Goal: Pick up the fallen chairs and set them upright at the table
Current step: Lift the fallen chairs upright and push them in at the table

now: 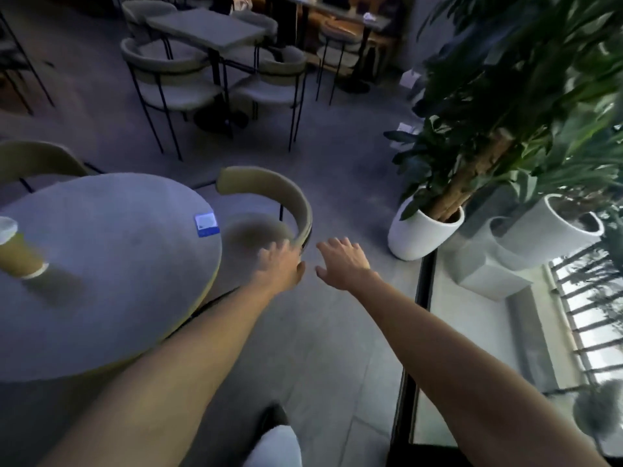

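Note:
A chair point(269, 193) with a curved tan backrest and a round seat stands upright at the right side of the round grey table point(111, 274). My left hand point(279, 264) is at the near end of the backrest, fingers spread, touching or just off it; blur hides the contact. My right hand point(340, 261) hovers to the right of the backrest, fingers apart, holding nothing. Another tan chair back point(37, 160) shows behind the table at the far left.
On the table stand a lidded paper cup point(17, 251) and a small blue-white card point(206, 224). White planters point(421, 234) with big plants and a glass wall point(472, 332) stand to the right. A square table point(209, 28) with several chairs is behind.

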Demonstrator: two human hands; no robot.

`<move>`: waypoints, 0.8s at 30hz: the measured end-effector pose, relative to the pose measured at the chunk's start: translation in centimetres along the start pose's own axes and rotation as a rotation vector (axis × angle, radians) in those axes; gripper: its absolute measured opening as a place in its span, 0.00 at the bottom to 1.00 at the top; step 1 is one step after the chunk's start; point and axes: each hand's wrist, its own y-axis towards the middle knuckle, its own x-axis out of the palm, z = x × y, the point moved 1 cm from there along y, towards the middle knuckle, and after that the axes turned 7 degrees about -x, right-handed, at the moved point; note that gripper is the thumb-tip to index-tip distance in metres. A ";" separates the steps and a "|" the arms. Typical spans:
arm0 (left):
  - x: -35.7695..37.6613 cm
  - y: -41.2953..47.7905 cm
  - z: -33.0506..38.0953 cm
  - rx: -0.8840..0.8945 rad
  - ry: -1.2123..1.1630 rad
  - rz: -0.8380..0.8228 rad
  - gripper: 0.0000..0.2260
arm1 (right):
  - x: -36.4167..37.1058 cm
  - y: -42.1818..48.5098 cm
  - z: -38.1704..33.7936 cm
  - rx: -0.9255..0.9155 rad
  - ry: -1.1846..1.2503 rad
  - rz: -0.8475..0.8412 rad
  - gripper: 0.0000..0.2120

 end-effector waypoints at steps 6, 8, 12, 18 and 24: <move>-2.3 10.8 0.6 -0.071 -0.001 -0.021 0.18 | -3.4 10.9 5.2 -0.101 -0.045 -0.007 0.29; -2.8 14.1 0.6 -0.110 -0.015 -0.009 0.19 | -4.0 14.7 6.9 -0.145 -0.070 0.001 0.29; -2.5 20.2 0.7 -0.202 -0.031 -0.020 0.20 | -4.5 22.0 10.1 -0.256 -0.087 0.009 0.23; -2.4 28.7 0.4 -0.444 -0.191 0.009 0.19 | -5.0 32.5 13.8 -0.497 -0.177 -0.015 0.24; -2.3 33.6 -0.1 -0.706 -0.268 0.068 0.22 | -5.6 40.9 13.9 -0.780 -0.269 -0.079 0.19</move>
